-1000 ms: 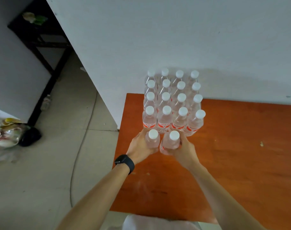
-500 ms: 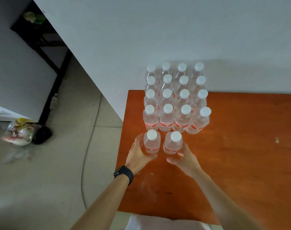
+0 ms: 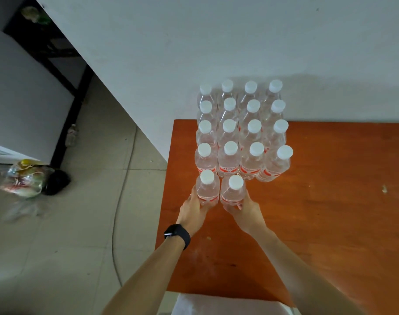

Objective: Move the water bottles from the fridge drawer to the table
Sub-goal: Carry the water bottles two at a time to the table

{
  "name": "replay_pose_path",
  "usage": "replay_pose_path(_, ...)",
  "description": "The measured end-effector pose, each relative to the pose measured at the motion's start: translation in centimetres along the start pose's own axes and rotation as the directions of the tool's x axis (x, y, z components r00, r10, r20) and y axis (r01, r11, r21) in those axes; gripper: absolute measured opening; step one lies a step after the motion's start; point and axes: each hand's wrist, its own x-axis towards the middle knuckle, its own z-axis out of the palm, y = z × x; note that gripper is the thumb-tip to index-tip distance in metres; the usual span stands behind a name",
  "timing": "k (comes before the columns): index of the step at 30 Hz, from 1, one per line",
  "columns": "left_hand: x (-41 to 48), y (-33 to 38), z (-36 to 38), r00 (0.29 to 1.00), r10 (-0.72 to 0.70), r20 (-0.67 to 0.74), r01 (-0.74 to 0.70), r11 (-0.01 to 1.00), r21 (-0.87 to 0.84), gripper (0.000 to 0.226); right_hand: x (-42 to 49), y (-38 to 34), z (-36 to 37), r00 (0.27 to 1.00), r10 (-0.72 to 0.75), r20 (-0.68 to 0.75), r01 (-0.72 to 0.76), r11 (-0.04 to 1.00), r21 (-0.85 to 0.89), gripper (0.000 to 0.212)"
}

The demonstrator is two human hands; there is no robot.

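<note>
Several clear water bottles (image 3: 230,155) with white caps and red labels stand in a tight block at the far left of the orange table (image 3: 330,201), against the wall. Two more bottles stand in front of the block's left side. My left hand (image 3: 194,209), with a black watch on its wrist, grips the left front bottle (image 3: 207,189) low on its body. The right front bottle (image 3: 233,193) is gripped near its base by my right hand (image 3: 245,209). Both bottles are upright and close to the row behind them.
A grey wall (image 3: 239,42) runs right behind the bottles. Left of the table is tiled floor with a thin cable (image 3: 116,212), a clear bag of rubbish (image 3: 23,178) and a black frame (image 3: 64,123). A white cloth (image 3: 216,305) lies at the table's near edge.
Half a second ago both hands were off the two front bottles with fingers spread. Now they hold the bottles again, which stand closer to the block.
</note>
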Motion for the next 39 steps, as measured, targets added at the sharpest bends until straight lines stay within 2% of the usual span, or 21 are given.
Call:
replay_pose_path(4,0.8,0.3,0.2,0.999,-0.012,-0.050,0.012,1.000,-0.004,0.069,0.5,-0.6,0.1,1.000,-0.009,-0.012,0.009,1.000,0.025,0.076)
replay_pose_path(12,2.3,0.0,-0.3,1.000,0.006,-0.029,-0.004,0.999,0.052,0.067,1.9,-0.8,0.0,0.999,-0.032,-0.010,0.033,0.998,0.056,0.073)
replay_pose_path(17,2.7,-0.2,0.1,0.998,0.009,-0.059,-0.008,1.000,0.019,0.072,2.5,-0.7,0.1,0.999,-0.032,-0.013,0.033,0.997,0.064,0.070)
replay_pose_path(27,2.9,-0.3,-0.5,1.000,-0.019,-0.021,0.018,0.999,-0.048,0.078,2.9,-0.8,-0.5,0.999,0.001,0.043,-0.004,0.998,0.070,0.073)
replay_pose_path(31,2.7,-0.3,-1.1,1.000,0.002,-0.001,-0.002,0.999,0.040,0.072,3.0,-0.9,-1.3,0.999,0.020,0.028,-0.021,0.999,0.029,0.077)
replay_pose_path(34,2.0,-0.5,-1.6,0.999,-0.049,0.005,0.048,0.992,0.115,0.071,2.1,-0.8,-1.8,0.998,0.065,0.013,-0.065,0.998,-0.004,0.082)
replay_pose_path(37,1.0,-1.1,-2.0,0.992,-0.112,0.053,0.096,0.968,0.233,0.061,-0.4,-0.2,-2.5,0.990,0.141,0.003,-0.141,0.990,-0.027,0.066)
replay_pose_path(39,0.0,-1.5,-2.0,0.987,-0.120,0.108,0.080,0.944,0.319,0.052,-2.8,0.9,-3.2,0.989,0.144,-0.014,-0.145,0.989,-0.044,0.054)
